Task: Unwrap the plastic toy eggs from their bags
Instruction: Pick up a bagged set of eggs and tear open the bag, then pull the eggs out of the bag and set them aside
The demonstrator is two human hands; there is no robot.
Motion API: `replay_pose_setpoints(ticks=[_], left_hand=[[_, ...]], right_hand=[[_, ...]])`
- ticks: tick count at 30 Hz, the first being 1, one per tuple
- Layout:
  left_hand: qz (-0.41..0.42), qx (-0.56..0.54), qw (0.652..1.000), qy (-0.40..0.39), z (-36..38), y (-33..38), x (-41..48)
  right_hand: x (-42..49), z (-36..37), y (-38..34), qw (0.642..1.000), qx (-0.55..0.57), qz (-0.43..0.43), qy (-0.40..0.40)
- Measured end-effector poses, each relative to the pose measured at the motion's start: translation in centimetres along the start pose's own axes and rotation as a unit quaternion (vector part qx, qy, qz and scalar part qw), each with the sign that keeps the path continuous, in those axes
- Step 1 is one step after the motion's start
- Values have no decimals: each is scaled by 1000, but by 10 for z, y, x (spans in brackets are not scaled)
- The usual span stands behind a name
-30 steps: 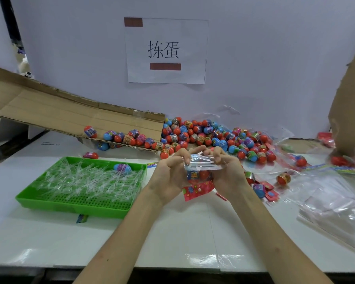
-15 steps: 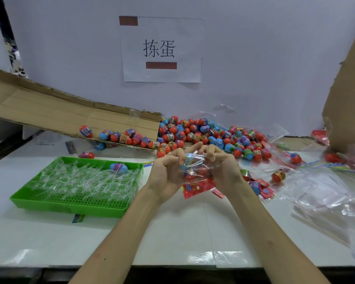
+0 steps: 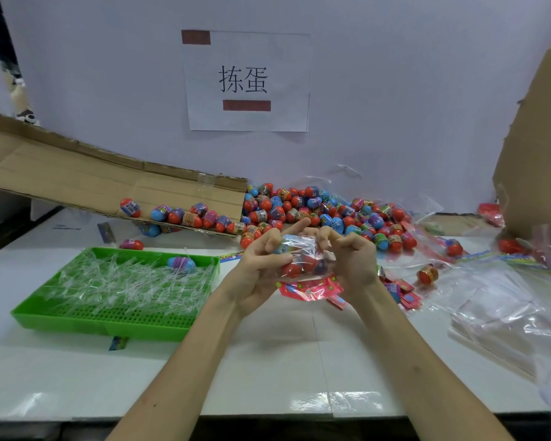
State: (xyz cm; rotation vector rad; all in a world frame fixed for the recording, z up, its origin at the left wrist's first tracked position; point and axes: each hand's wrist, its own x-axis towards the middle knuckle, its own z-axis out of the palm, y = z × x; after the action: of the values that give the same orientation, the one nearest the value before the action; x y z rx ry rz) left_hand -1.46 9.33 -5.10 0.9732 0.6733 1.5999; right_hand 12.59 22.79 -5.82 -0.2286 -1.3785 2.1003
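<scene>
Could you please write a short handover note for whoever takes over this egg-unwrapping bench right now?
Left hand and right hand: both pinch one clear bag of eggs above the table, not yet emptied.
Done: loose eggs piled by the wall; empty bags at right.
Left: empty this bag; a few bagged eggs seem to lie far right.

Bare forearms (image 3: pixel 185 361), bare left hand (image 3: pixel 258 275), right hand (image 3: pixel 353 265)
</scene>
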Motion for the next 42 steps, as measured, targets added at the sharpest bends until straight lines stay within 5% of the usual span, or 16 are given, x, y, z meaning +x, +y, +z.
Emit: replay_pose_setpoints(ticks=[6,12,20,27,31,38,40,42], left_hand=[[21,10,1000,21,-1,-3,4],[29,-110,993,1,-2,0,1],[49,-141,989,-4,-4,3,0],[37,-117,992,27,-5,3,2],[13,-99,989,106,-7,3,4],[-37,-10,975,219,-11,-9,17],[-53,35,966,252,-13,-11,17],[-62,38,962,265,-14,-11,16]], right_hand=[[1,9,1,992,-126,6,30],[-4,10,-3,999,-5,44,3],[0,11,15,987,144,6,-69],[-5,7,7,984,142,25,-101],[0,-6,-10,980,-190,63,-17],[16,-32,-41,920,-370,126,-8],[23,-54,-61,949,-295,100,54],[27,-80,-91,987,-69,-16,144]])
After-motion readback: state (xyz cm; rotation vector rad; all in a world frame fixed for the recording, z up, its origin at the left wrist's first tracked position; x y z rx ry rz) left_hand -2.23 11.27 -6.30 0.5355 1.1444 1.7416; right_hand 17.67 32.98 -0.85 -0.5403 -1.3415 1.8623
